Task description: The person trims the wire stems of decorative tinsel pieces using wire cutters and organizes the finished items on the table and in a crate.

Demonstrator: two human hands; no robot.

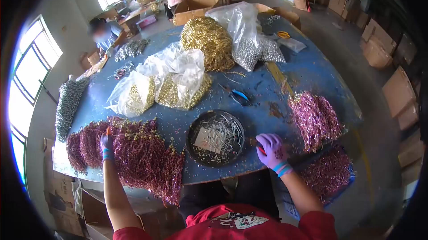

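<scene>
My left hand (106, 143), in a purple glove, is closed above a row of dark pink tinsel strands (138, 157) with gold beads along their tops. A small orange piece (108, 131) sticks up at its fingertips. My right hand (271, 151), gloved too, wraps around a red-handled tool (261, 150) whose working end is hidden. Between the hands sits a round black tray (192, 155) with many thin silver wires (227, 134) and a pale card (207, 140). To the right of my right hand lies a brighter pink tinsel bundle (315, 122).
Behind the tray are blue-handled pliers (240, 97), bags of gold beads (180, 90), a gold heap (206, 41) and silver beads (249, 53). More tinsel (330, 173) lies beyond the table's right front edge. A co-worker (104, 35) is at the far left.
</scene>
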